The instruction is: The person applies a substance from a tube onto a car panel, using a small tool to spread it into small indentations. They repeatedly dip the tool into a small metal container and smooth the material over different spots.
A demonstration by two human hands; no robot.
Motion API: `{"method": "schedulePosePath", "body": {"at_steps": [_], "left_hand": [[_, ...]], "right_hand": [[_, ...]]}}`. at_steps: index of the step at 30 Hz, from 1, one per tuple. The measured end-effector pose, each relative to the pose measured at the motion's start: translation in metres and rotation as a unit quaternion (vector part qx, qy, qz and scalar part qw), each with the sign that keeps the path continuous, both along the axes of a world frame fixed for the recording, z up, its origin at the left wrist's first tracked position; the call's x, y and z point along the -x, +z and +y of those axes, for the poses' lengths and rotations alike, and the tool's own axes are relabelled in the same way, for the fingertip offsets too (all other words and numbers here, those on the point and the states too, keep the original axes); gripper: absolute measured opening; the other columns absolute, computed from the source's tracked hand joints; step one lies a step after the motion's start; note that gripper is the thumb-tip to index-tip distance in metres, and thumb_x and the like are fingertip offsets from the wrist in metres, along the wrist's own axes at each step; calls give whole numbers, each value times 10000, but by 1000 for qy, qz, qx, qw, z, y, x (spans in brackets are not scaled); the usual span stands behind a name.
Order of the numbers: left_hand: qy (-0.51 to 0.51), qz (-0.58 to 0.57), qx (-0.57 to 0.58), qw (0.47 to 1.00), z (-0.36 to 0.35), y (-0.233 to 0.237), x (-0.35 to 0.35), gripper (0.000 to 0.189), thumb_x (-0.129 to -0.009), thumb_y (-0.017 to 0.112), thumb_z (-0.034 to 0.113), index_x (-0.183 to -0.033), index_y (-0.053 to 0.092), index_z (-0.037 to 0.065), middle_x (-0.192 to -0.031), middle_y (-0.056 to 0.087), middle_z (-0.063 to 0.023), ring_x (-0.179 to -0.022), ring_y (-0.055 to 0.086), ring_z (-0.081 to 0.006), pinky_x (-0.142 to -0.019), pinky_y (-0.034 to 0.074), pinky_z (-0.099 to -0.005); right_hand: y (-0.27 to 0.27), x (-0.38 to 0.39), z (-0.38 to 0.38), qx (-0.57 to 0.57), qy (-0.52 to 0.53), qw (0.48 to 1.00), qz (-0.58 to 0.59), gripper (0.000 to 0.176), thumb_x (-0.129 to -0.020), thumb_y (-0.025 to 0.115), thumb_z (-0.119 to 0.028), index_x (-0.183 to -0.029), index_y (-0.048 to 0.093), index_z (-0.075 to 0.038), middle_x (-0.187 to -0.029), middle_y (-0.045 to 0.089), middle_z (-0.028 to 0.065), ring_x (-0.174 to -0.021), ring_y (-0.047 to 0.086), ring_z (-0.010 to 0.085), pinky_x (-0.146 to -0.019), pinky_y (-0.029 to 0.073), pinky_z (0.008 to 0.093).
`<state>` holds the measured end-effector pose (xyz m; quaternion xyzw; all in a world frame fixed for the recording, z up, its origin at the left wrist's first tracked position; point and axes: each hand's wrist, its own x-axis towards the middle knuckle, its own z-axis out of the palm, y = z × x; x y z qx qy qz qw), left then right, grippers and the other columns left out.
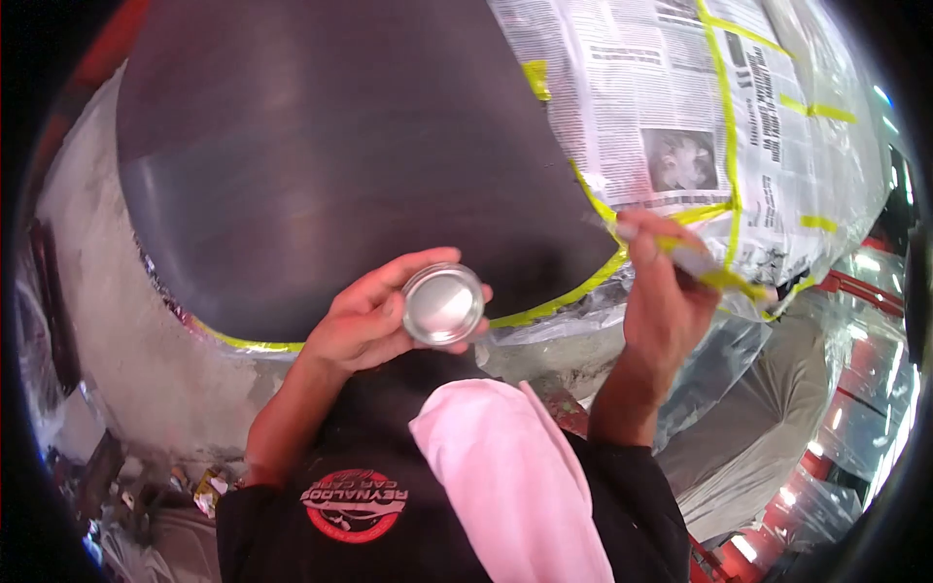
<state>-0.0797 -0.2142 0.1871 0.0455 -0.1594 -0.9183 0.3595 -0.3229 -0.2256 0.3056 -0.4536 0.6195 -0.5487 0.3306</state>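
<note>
Left hand (374, 316) grips a round container (443, 305); right hand (671, 282) raised, bent (blurred grip, can't tell).

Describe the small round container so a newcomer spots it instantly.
At the dark panel's lower edge, find the left hand. It holds a small round container. Unlike the red round logo on the black shirt, it shines silver.

One wide view looks steeply down from the person's head, past the shirt (369, 442), with the dark panel (340, 185) close ahead.
</note>
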Motion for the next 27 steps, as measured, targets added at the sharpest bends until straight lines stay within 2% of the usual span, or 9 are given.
{"method": "schedulePosePath", "body": {"at_steps": [2, 4, 5, 12, 14, 18, 20, 27], "left_hand": [[5, -21, -4, 1000, -3, 5, 1, 629, -979, 505, 293, -1488, 218, 61, -1408, 342, -355, -1246, 460, -489, -968, 484, -517], [-21, -13, -21, 999, -9, 10, 3, 616, -981, 520, 291, -1481, 246, 57, -1410, 411, -250, -1264, 489, -375, -1001, 464, -487], [-24, -18, -19, 999, -11, 11, 4, 614, -979, 524, 300, -1479, 255, 66, -1401, 424, -237, -1269, 488, -357, -998, 466, -485], [-20, -14, -4, 1000, -9, 7, 3, 595, -987, 507, 300, -1479, 259, 75, -1406, 422, -230, -1271, 488, -351, -1004, 464, -489], [-9, 10, -4, 1000, -7, 2, 4, 601, -993, 470, 264, -1483, 205, 37, -1422, 354, -318, -1288, 446, -421, -998, 470, -518], [-18, 13, -4, 1000, -8, 4, 3, 599, -995, 464, 259, -1483, 199, 34, -1425, 346, -322, -1289, 446, -417, -1003, 466, -520], [-21, 4, -7, 1000, -8, 5, 3, 583, -990, 502, 284, -1478, 260, 76, -1409, 416, -230, -1277, 486, -332, -1010, 460, -493], [-21, 10, 1, 1000, -8, 5, 4, 580, -990, 501, 278, -1474, 262, 67, -1412, 412, -232, -1283, 480, -334, -1013, 460, -494]], "right_hand": [[3, -12, 14, -3, 55, 998, -15, 134, -762, 690, 25, -895, 694, 41, -956, 673, 145, -935, 616, 204, -842, 471, 301], [1, -15, 18, -50, 232, 965, 110, 177, -706, 770, -40, -879, 734, -42, -925, 699, 78, -893, 639, 188, -759, 503, 297], [-1, -20, 18, -65, 236, 958, 147, 179, -686, 778, -48, -857, 744, -85, -932, 686, 88, -883, 638, 218, -750, 506, 311], [-12, -24, 21, -52, 244, 948, 200, 182, -681, 788, -60, -853, 741, -98, -910, 669, 82, -884, 624, 206, -723, 498, 314], [-9, -24, 23, -66, 222, 958, 171, 178, -687, 785, -50, -853, 740, -95, -909, 666, 83, -879, 622, 207, -725, 497, 317], [-8, -23, 25, -83, 228, 961, 136, 181, -691, 780, -38, -857, 739, -95, -909, 664, 78, -882, 618, 204, -729, 494, 319], [-8, -23, 23, -58, 273, 946, 166, 176, -696, 749, 40, -858, 719, -23, -888, 659, 102, -890, 619, 183, -737, 488, 293], [-8, -25, 23, -70, 270, 944, 175, 178, -686, 753, 35, -852, 720, -22, -882, 660, 106, -872, 625, 196, -732, 491, 302]]}}
